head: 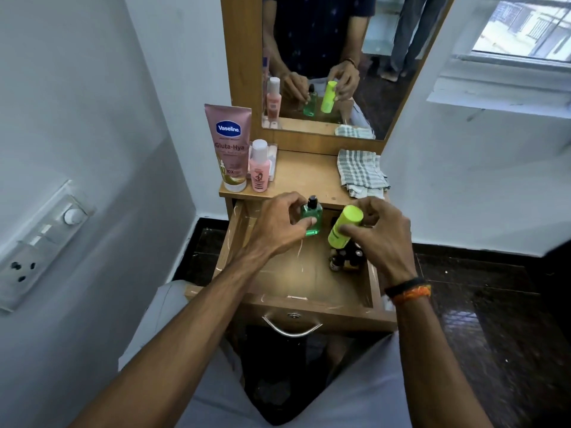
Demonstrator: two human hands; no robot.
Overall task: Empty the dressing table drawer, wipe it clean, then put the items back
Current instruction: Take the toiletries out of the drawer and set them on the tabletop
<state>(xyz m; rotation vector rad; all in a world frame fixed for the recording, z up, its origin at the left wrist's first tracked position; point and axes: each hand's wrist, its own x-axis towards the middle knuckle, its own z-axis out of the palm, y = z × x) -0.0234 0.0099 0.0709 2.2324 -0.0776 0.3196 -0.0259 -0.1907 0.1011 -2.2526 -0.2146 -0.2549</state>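
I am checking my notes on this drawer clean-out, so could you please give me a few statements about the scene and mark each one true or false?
1. The left hand grips the green bottle. True.
2. The right hand holds a pink bottle. False: it holds the yellow bottle; the pink bottle stands on the tabletop.
3. The drawer is pulled open. True.
4. The checked cloth lies inside the drawer. False: it lies on the tabletop, at the right.
5. The drawer holds nothing more. False: small dark bottles stand at its right side.
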